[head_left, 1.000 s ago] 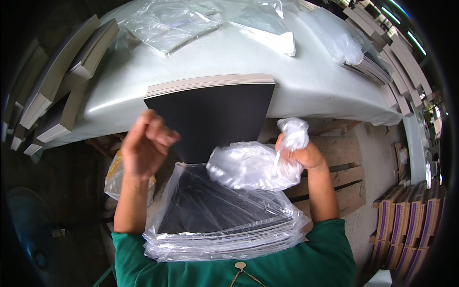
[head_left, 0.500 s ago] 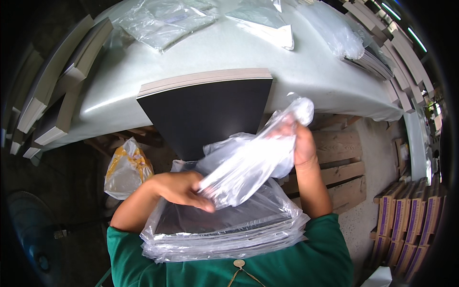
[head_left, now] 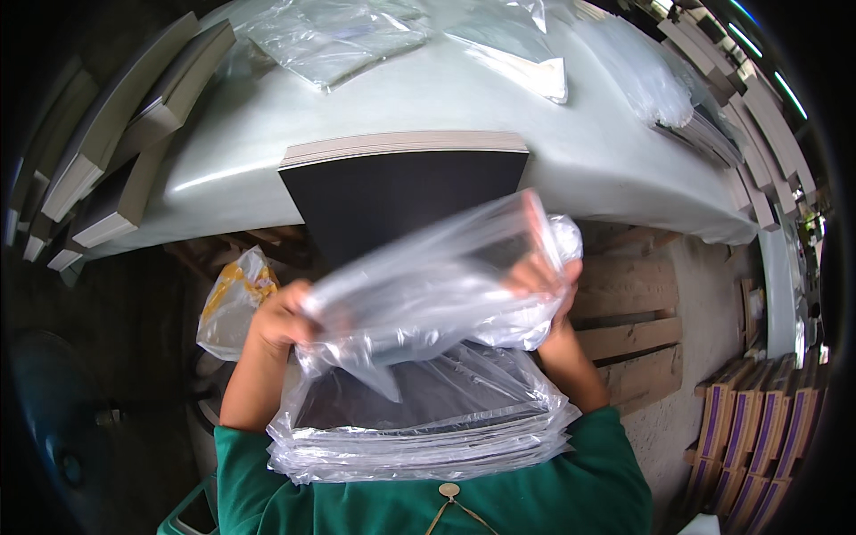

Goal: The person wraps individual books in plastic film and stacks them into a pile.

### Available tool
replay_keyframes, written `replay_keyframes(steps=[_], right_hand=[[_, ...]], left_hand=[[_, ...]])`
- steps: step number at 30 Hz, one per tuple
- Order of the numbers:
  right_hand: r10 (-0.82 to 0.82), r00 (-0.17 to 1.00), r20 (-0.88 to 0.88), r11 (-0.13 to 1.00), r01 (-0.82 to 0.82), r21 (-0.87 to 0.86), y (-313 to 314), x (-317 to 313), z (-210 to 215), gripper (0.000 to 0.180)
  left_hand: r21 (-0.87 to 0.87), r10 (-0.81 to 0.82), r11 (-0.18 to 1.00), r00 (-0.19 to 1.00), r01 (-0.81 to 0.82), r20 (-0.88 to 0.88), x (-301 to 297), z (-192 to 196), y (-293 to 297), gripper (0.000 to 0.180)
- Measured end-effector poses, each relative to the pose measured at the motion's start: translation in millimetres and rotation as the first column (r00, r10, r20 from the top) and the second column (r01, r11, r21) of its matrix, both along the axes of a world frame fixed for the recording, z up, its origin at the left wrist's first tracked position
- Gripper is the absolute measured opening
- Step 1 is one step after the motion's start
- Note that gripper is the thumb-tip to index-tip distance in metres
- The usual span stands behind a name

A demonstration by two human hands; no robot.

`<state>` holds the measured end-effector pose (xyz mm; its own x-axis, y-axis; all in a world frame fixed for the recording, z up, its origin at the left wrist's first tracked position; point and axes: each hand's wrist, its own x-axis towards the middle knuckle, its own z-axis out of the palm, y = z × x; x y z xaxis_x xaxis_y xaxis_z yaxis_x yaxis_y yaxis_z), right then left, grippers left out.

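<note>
A clear plastic bag (head_left: 419,285), partly blurred by motion, is stretched out between my two hands. My left hand (head_left: 285,314) grips its left end, fingers closed on the film. At the other end my right hand (head_left: 555,281) holds it, some fingers showing through the plastic, with a crumpled part bunched beside them. Behind the bag, a stack of black boards (head_left: 401,192) with pale edges leans against the table's front edge. Below my hands, close to my body, lies a pile of dark flat boards in clear plastic bags (head_left: 428,446).
The table (head_left: 223,178) has a pale cover and carries loose plastic bags (head_left: 343,40). Board stacks stand at left (head_left: 134,134) and right (head_left: 758,134). A white-and-yellow plastic sack (head_left: 234,308) sits lower left, a wooden pallet (head_left: 633,334) at right, stacked cartons (head_left: 740,428) lower right.
The bag has been spread wider between my hands. My left hand has moved up and left, to the bag's end; my right hand has come slightly down.
</note>
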<state>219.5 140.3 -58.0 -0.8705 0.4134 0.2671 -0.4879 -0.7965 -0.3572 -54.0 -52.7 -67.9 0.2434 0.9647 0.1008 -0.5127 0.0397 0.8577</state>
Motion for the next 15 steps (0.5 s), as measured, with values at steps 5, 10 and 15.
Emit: replay_keyframes(steps=[5,10,15], right_hand=[[-0.766,0.543,0.344,0.466,0.101,0.879,-2.6,-10.0,6.0,0.041],[-0.858,-0.107,-0.503,-0.514,0.167,0.841,40.0,-38.8,51.6,0.037],[-0.798,0.092,-0.595,-0.596,-0.262,0.759,15.7,-30.2,61.6,0.032]], left_hand=[[0.215,0.207,0.891,0.779,-0.4,0.592,6.5,29.5,6.0,0.018],[0.319,0.743,0.646,0.475,-0.694,-0.471,5.7,79.9,34.3,0.05],[0.794,0.795,0.404,-0.255,-0.454,-0.55,-4.7,56.7,21.4,0.062]])
